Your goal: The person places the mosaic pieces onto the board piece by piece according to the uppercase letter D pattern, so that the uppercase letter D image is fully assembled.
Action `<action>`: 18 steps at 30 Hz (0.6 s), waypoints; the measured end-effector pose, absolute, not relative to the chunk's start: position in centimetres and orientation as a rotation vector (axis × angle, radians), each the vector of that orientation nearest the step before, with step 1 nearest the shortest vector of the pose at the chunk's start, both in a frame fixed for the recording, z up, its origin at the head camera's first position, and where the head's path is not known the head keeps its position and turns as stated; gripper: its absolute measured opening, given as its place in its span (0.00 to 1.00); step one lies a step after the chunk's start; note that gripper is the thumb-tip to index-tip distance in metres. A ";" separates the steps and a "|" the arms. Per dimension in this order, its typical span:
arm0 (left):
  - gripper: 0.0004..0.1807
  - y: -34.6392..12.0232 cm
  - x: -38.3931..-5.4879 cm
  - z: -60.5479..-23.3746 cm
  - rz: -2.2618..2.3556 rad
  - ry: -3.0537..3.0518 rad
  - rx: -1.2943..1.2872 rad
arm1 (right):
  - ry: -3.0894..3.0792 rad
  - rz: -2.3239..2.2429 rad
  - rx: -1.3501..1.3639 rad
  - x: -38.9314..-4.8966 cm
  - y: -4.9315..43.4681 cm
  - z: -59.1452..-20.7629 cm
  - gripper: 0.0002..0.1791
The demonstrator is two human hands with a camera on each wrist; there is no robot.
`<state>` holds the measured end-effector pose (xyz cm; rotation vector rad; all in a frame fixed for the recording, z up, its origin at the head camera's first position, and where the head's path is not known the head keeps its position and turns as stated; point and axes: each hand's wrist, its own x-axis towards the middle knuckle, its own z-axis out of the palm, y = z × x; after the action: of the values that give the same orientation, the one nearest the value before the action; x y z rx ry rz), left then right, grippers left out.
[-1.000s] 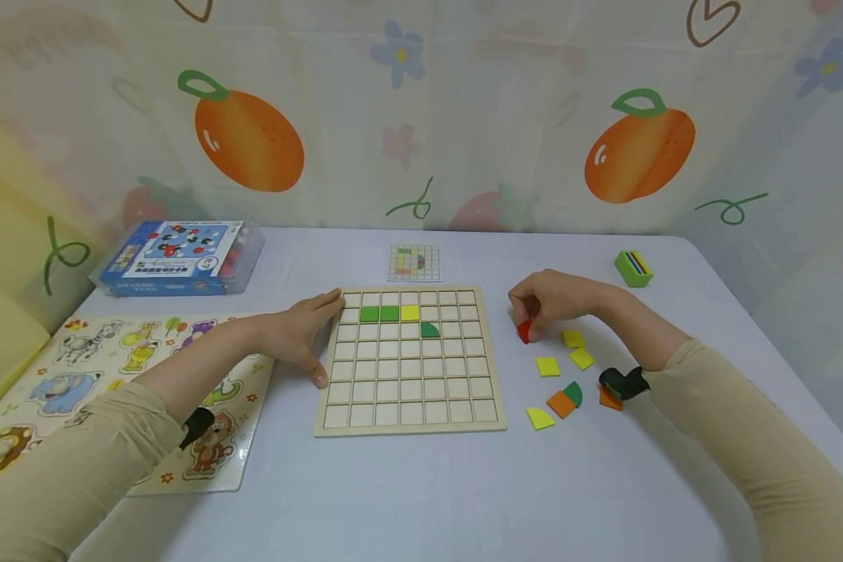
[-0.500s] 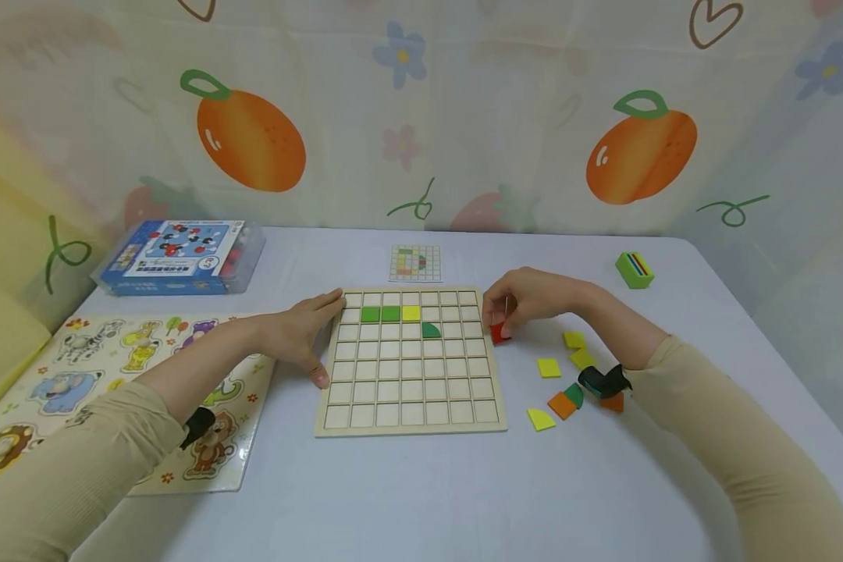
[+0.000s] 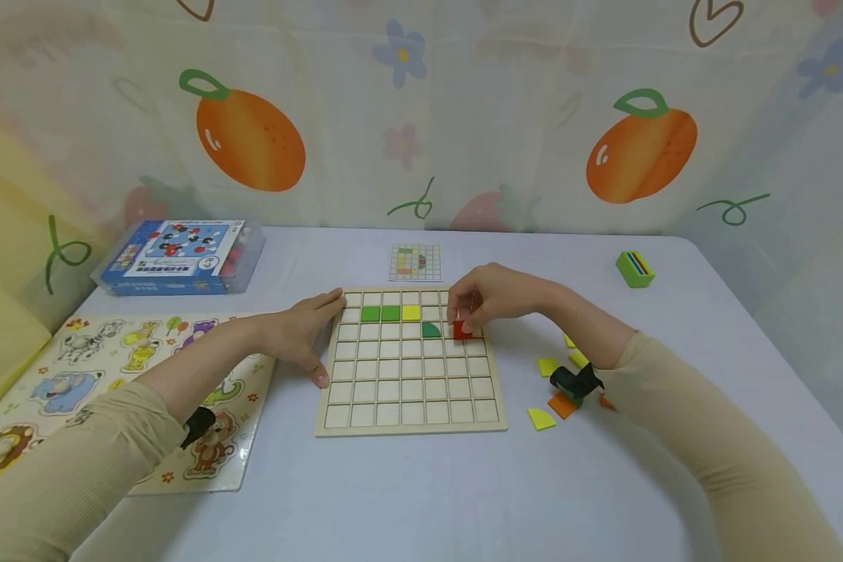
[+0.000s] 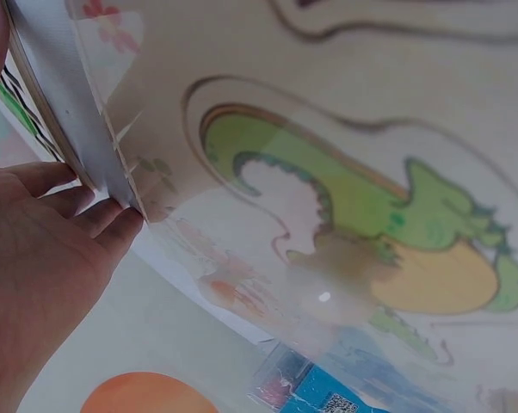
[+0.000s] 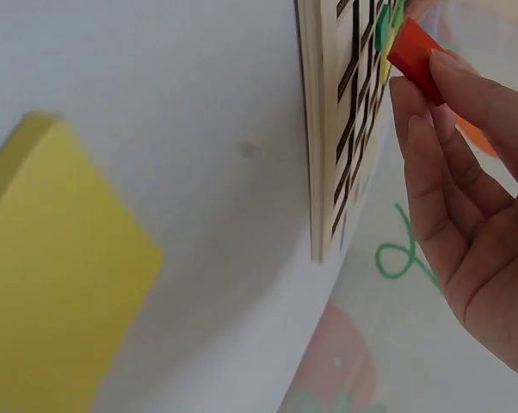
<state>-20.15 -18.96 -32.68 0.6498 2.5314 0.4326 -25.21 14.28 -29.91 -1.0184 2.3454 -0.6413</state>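
Note:
Over the right part of the wooden grid board (image 3: 410,390), my right hand (image 3: 495,295) pinches a red piece (image 5: 416,58) between thumb and fingertips. The same red piece (image 3: 462,331) shows in the head view just right of a dark green quarter-circle piece (image 3: 431,330) lying on the board. Two green squares (image 3: 380,314) and a yellow square (image 3: 410,313) form a row in the board's upper part. With fingers spread, my left hand (image 3: 300,336) rests against the board's left edge. In the left wrist view that hand (image 4: 57,249) has its fingertips at an edge.
Loose yellow pieces (image 3: 541,419) and an orange square (image 3: 563,404) lie right of the board, partly under my right forearm. A small grid card (image 3: 414,263) lies behind it. An animal puzzle board (image 3: 63,390), a boxed set (image 3: 179,257) and a green block (image 3: 634,269) stand around.
My right hand has carried the red piece leftward from the table at the right to above the board's right columns. The left hand has stayed in place.

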 end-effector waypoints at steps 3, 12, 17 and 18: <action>0.75 -19.0 -20.1 -32.7 0.435 2.531 0.650 | 2.345 -0.652 -1.034 -25.2 13.5 -30.0 0.07; 0.74 -18.9 -20.1 -32.6 0.425 2.533 0.655 | 2.340 -0.675 -1.059 -24.9 11.7 -30.4 0.07; 0.75 -18.9 -20.1 -32.6 0.427 2.530 0.652 | 2.364 -0.674 -1.072 -24.7 11.0 -30.6 0.06; 0.75 -18.9 -20.1 -32.6 0.427 2.530 0.653 | 2.368 -0.673 -1.072 -24.6 10.9 -30.6 0.06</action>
<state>-20.10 -18.91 -32.58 0.6525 2.5301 0.4270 -24.59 10.89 -30.62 -1.0723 2.3677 -0.6725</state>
